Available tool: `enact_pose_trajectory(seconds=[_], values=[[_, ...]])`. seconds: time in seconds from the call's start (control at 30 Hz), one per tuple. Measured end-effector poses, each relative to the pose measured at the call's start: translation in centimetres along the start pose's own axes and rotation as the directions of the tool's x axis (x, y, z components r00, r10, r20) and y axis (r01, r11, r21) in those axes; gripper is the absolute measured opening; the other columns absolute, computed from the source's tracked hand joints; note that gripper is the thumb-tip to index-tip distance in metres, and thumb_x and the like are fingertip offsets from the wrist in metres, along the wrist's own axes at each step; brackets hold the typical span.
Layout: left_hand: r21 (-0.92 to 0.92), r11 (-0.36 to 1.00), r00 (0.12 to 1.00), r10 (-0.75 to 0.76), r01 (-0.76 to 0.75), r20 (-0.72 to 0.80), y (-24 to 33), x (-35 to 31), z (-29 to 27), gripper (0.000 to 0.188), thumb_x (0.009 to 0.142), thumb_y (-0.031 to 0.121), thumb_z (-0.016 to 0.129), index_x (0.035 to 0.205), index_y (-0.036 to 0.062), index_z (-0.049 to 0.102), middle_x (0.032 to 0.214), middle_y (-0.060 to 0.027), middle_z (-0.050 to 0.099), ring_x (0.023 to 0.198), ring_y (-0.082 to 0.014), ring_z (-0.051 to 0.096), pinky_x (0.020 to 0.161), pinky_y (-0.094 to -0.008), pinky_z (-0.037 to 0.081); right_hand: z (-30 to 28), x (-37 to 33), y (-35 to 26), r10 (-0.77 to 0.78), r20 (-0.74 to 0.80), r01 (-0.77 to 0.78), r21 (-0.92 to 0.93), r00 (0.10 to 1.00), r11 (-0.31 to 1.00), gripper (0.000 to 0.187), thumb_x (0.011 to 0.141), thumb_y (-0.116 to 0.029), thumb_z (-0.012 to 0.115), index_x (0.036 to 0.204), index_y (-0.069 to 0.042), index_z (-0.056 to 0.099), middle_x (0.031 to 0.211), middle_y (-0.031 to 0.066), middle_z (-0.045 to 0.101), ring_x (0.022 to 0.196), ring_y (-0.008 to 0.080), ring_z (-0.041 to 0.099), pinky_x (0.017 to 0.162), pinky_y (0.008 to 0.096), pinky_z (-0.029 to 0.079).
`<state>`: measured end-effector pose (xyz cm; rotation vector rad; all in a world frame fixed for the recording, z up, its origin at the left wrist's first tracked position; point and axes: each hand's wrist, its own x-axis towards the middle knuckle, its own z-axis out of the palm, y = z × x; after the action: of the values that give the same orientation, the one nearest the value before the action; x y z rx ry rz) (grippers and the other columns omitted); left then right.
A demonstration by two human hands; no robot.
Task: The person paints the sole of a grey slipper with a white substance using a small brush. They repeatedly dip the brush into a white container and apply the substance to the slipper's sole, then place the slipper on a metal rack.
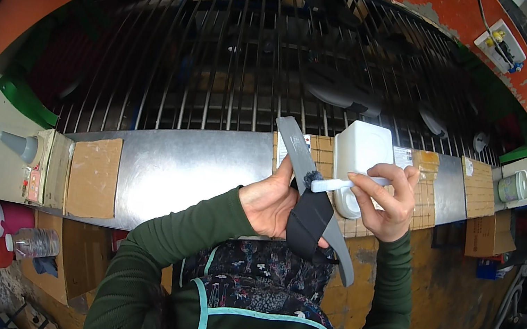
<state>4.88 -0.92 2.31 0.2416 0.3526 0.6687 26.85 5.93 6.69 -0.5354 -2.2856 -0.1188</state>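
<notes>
My left hand [269, 201] is closed around a sandal [292, 143] with a grey sole and a wide black strap [309, 219]. The sandal is tilted, its sole edge-on toward my right hand. Between the fingertips of my right hand [389, 204] is a white-handled brush [330, 185]. Its dark bristles touch the sole's edge near the strap. Just beyond the brush, a white plastic tub [366, 147] rests on a bamboo-pattern mat [323, 152]; my right hand partly covers the tub.
A metal work ledge [170, 173] runs across in front of me, with a cardboard sheet [94, 177] at its left. Behind it, metal bars [236, 61] carry dark soles [340, 90] under an orange frame [31, 4]. A grey funnel-like cup [20, 146] stands left, a white bucket [515, 186] right.
</notes>
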Motion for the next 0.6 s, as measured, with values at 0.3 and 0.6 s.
enact_pose_trajectory(seconds=[0.3, 0.6], values=[[0.013, 0.999, 0.999, -0.032, 0.032, -0.028, -0.6, 0.1, 0.1, 0.107, 0.079, 0.085, 0.017, 0.148, 0.0036, 0.024, 0.137, -0.0286, 0.046, 0.123, -0.0476, 0.05, 0.099, -0.0611, 0.046, -1.2, -0.1, 0.7, -0.058, 0.076, 0.055, 0.041, 0.995, 0.998, 0.03, 0.067, -0.014, 0.081, 0.096, -0.018, 0.075, 0.09, -0.0006, 0.062, 0.068, 0.0115, 0.051, 0.071, 0.0327, 0.028], [0.046, 0.988, 0.988, -0.151, 0.15, 0.023, -2.0, 1.1, -0.4, 0.115, 0.075, 0.089, 0.012, 0.148, 0.0008, 0.016, 0.128, -0.0202, 0.048, 0.112, -0.0475, 0.058, 0.093, -0.0571, 0.051, -0.6, 1.7, 2.0, 0.099, 0.059, -0.107, 0.149, 0.993, 0.983, 0.023, 0.071, -0.013, 0.079, 0.094, -0.014, 0.077, 0.095, 0.0, 0.063, 0.069, 0.011, 0.049, 0.074, 0.0296, 0.032]])
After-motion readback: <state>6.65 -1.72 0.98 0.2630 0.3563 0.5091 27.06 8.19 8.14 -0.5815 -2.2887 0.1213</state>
